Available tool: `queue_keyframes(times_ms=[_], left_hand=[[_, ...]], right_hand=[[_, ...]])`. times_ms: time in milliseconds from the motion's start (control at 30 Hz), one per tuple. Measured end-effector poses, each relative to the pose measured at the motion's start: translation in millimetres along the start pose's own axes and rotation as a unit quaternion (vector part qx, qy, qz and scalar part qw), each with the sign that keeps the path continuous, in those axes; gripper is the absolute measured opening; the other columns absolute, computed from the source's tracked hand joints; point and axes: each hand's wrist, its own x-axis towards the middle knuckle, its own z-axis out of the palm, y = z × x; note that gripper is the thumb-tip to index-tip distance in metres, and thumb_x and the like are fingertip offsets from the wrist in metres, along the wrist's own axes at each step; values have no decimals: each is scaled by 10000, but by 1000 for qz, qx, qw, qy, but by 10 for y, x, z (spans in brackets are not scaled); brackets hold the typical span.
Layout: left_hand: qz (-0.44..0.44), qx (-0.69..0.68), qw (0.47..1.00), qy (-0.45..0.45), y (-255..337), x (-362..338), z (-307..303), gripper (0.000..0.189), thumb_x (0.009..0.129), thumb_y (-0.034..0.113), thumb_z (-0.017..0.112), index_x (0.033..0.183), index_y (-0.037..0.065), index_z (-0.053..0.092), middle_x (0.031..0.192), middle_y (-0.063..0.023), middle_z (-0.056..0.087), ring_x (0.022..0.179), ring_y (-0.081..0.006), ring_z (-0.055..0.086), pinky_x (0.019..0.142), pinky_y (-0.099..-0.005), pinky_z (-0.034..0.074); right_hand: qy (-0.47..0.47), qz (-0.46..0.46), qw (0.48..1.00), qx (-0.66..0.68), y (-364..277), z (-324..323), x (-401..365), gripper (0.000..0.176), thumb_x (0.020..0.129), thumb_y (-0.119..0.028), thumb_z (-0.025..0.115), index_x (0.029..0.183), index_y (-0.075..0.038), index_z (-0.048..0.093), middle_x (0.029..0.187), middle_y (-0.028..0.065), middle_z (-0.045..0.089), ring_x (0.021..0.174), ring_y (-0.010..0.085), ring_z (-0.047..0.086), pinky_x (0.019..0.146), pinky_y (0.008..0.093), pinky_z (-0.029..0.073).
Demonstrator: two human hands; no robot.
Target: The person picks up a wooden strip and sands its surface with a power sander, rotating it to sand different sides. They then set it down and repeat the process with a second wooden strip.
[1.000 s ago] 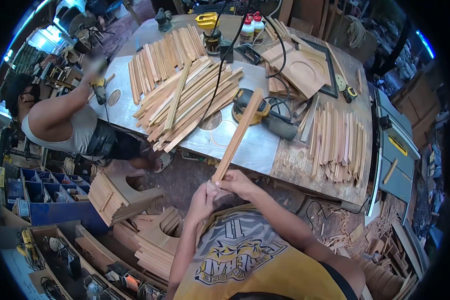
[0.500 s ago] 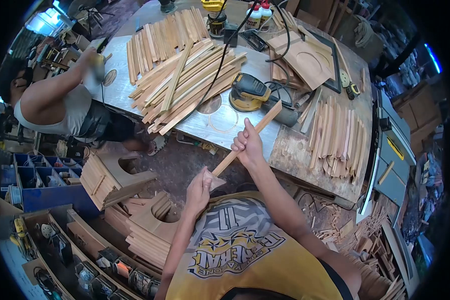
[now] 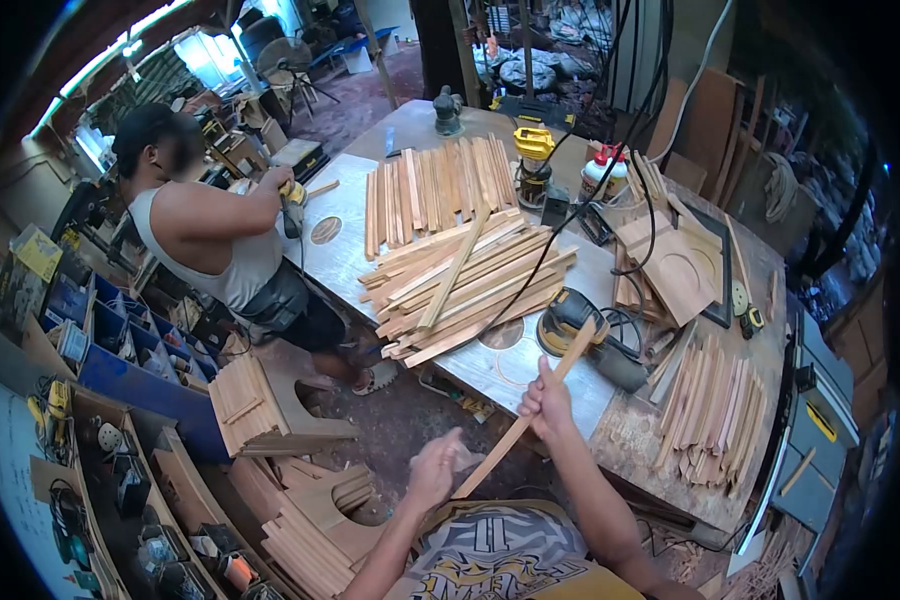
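Observation:
My right hand (image 3: 547, 402) is wrapped round a narrow wooden strip (image 3: 505, 447), which slants up toward the yellow-and-black sander (image 3: 567, 318) on the table. Beside the strip's lower end is my left hand (image 3: 435, 472), off the wood and blurred, with a pale thing at its fingers that I cannot make out. Loose wooden strips (image 3: 470, 285) lie in a crisscross pile beyond my hands, and a row of upright-laid strips (image 3: 435, 190) lies behind them. Another bundle of strips (image 3: 712, 415) rests on the right part of the table.
Across the metal-topped table (image 3: 345, 195), a co-worker (image 3: 215, 225) holds a yellow power tool (image 3: 292, 195). Curved wooden pieces (image 3: 270, 405) and a blue divided bin (image 3: 145, 375) stand at the left. Black cables (image 3: 653, 95) hang over the table. A table saw (image 3: 820, 450) is at the right.
The view has tilted up and swung left. My left hand has come away from the strip's lower end; my right hand still grips the strip. The co-worker stands more upright.

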Motion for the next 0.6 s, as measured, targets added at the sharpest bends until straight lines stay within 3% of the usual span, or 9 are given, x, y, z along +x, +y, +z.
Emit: queue_keyframes(times_ms=[33,133,267,333,467,533,600], left_hand=[[1,0,1000,3,69,18,21,450,1099,339,419,1401,49,583,1229,-243,661,1165,-403,631,995,-445,494],[-15,-98,982,-160,268,38,52,574,1103,404,401,1519,13,452,1281,-257,612,1184,-367,617,1033,-387,454],[-19,-26,992,-125,158,-122,106,592,1094,427,413,1562,66,390,1362,-299,573,1229,-439,599,1015,-440,468],[-65,-54,984,-158,152,-117,60,631,1090,471,391,1566,57,375,1399,-317,542,1263,-460,575,1031,-455,459],[-108,-108,980,-130,141,-96,13,628,1093,478,365,1545,44,398,1368,-311,570,1246,-470,585,1027,-458,470],[-61,-82,991,-82,212,-48,-21,579,1107,436,384,1523,37,437,1193,-196,678,1113,-351,666,1001,-393,481],[-43,-78,992,-85,334,-19,10,590,1084,460,441,1494,36,465,1170,-198,681,1108,-338,669,1001,-389,482]], right_hand=[[-3,-1,1000,-1,70,51,-32,512,973,-489,695,715,-171,388,528,-52,319,404,107,344,406,311,337],[-21,-12,999,-26,135,195,-118,530,965,-531,686,714,-163,399,526,-36,314,419,118,350,426,301,340],[-7,-31,999,5,152,148,-89,542,972,-536,674,694,-167,391,526,-37,314,420,121,353,428,301,337],[-21,-11,1000,0,160,150,-114,557,977,-563,648,678,-174,383,521,-40,307,418,112,336,429,296,322],[-86,30,994,53,125,29,-30,559,978,-586,626,682,-176,389,512,-38,295,413,109,311,430,292,306],[-86,80,990,78,127,10,2,554,977,-606,611,692,-178,404,505,-35,285,410,111,294,429,292,295],[-82,92,991,60,182,43,-5,548,975,-594,624,698,-176,404,505,-36,284,407,112,296,426,296,300]])
